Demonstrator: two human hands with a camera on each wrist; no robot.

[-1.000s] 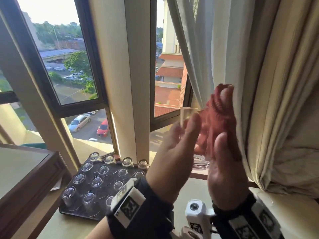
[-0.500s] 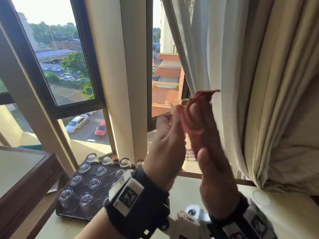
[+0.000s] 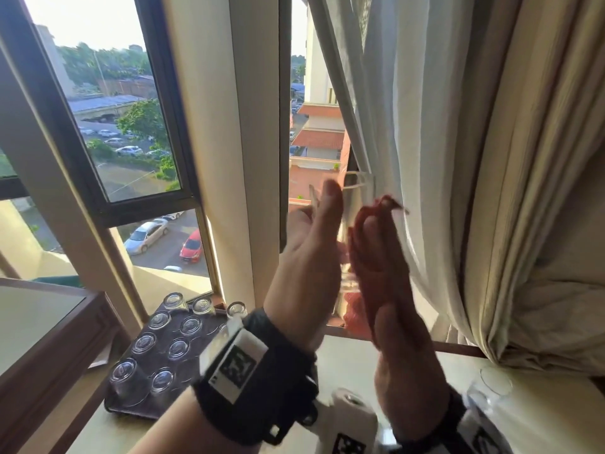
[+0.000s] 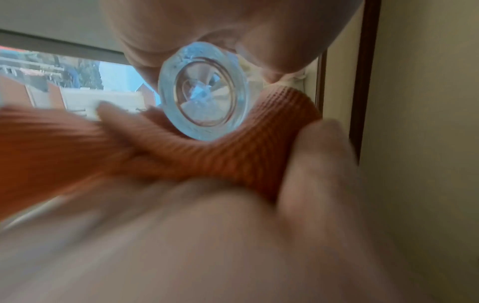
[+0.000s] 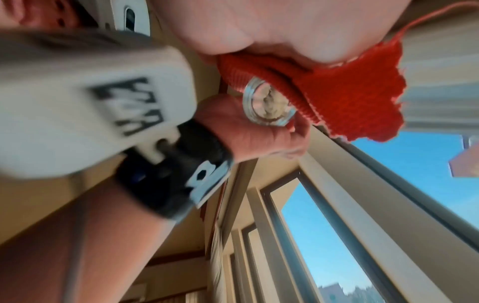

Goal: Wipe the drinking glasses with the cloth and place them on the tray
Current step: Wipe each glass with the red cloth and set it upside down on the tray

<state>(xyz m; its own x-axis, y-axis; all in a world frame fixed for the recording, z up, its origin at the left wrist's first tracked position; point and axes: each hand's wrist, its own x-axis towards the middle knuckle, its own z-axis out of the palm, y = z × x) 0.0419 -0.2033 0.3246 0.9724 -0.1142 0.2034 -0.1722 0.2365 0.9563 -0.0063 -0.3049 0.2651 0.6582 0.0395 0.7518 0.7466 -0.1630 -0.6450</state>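
Glass (image 3: 352, 224) stands nearly upright between the two raised palms, rim toward the window, thick base (image 4: 203, 91) pointing down toward the wrists, so its long axis runs along the line of the fingers. The left hand (image 3: 307, 253) holds it with fingers wrapped round the far side and thumb along the near wall; in the left wrist view the palm cups the base from above. The right hand (image 3: 379, 267) presses the red knitted cloth (image 5: 347, 96) against the opposite wall, fingers fairly straight with the fabric bunched under them, a loose corner hanging free beside the curtain (image 3: 458, 158). From where I stand the wiping looks unfinished, though that is only my reading. What matters for the next move is the tray (image 3: 137, 393): it lies low and to the left on the sill, well apart from the lifted glass, carrying rows of glasses set mouth down. The left hand is both the holder and the nearer one, so I would expect it to tip the glass over and carry it down leftward to a free spot.
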